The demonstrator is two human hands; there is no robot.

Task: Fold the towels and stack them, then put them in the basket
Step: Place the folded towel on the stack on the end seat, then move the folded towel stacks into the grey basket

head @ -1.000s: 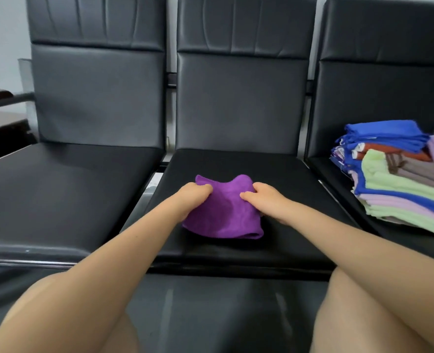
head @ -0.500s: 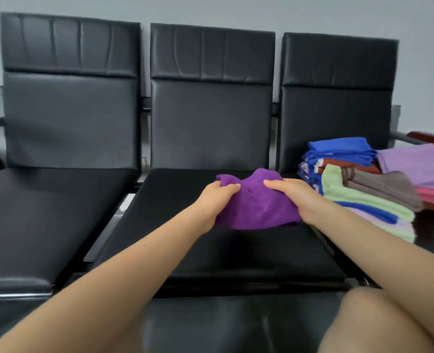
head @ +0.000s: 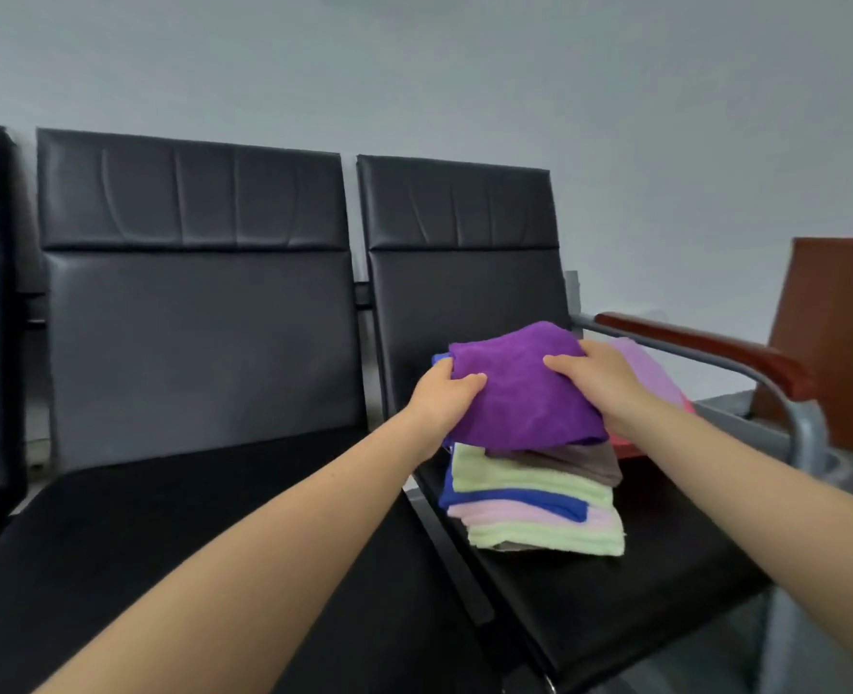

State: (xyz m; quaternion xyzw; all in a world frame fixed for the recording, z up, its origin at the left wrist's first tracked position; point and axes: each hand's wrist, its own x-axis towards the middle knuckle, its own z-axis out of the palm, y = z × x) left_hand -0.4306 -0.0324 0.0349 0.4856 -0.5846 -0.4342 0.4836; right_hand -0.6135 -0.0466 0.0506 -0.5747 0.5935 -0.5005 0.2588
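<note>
— Both hands, left (head: 444, 398) and right (head: 599, 375), pinch the folded purple microfibre towel (head: 519, 388)?

— Yes. It has moved off the middle seat and now sits over the multicoloured stack of folded towels (head: 534, 503) below them; release comes next.

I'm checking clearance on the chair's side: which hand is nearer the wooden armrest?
Right. The right hand grips the purple towel's edge on the side of the wooden armrest; the left hand grips the opposite edge, farther away.
</note>
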